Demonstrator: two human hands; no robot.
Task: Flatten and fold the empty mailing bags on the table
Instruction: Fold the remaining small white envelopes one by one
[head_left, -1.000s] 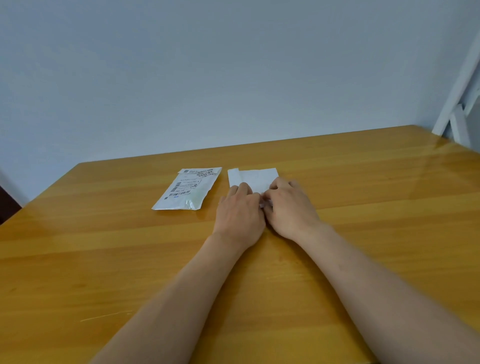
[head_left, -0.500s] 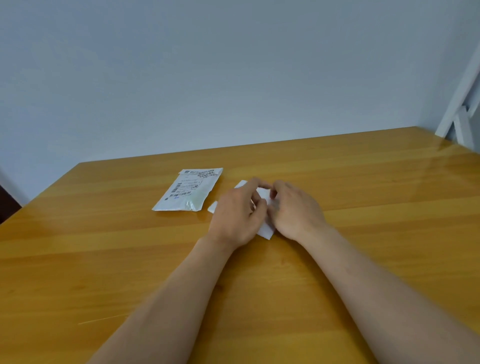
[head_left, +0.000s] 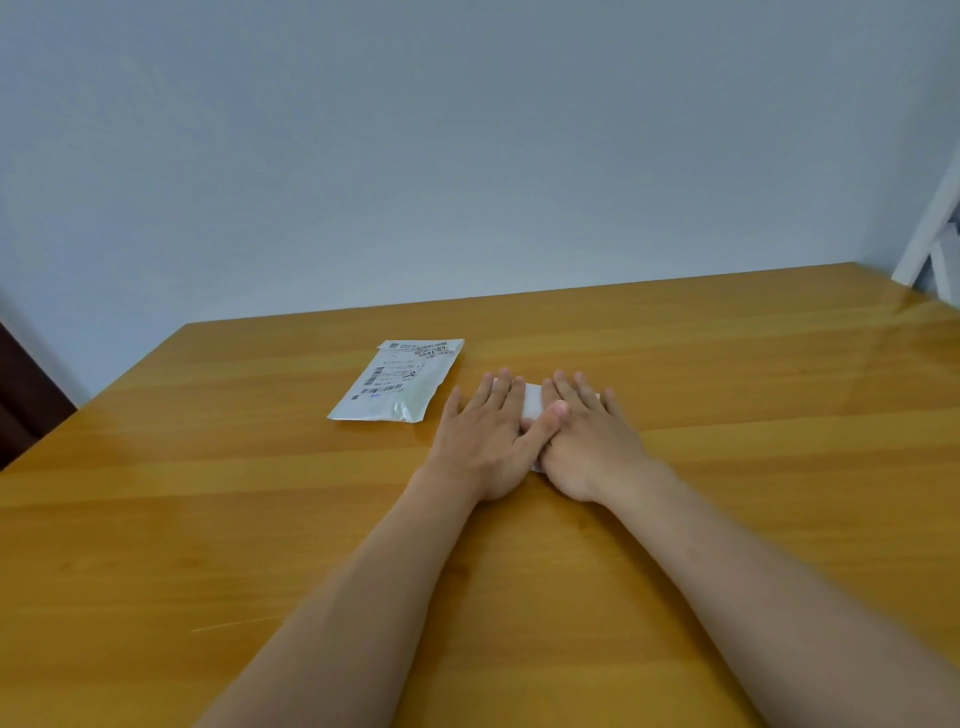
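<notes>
Pressing: both hands lie palm-down, side by side, on a small white mailing bag (head_left: 532, 402) on the wooden tabletop (head_left: 727, 415).
Left hand: the left hand (head_left: 485, 436) has straight, spread fingers (head_left: 501, 387) flat on the bag; its thumb crosses toward the other hand. It grips nothing.
Right hand: the right hand (head_left: 587, 436) likewise has its fingers extended and pressed down, holding nothing.
Change: half a second ago the fingers were curled and pinching the bag, which sat skewed with a corner poking out near the wrists; now both palms cover it flat. That reads as a fold just made and being creased down.
White bag's lie: mostly hidden; only a strip between the hands and slivers at the edges show. Its long axis seems to run left to right, though this cannot be told for sure.
Other bag: a labelled silver-white mailing bag (head_left: 397, 382) lies just beside the left hand, apart from it, long axis running away from the person, tilted right, apparently not yet folded.
</notes>
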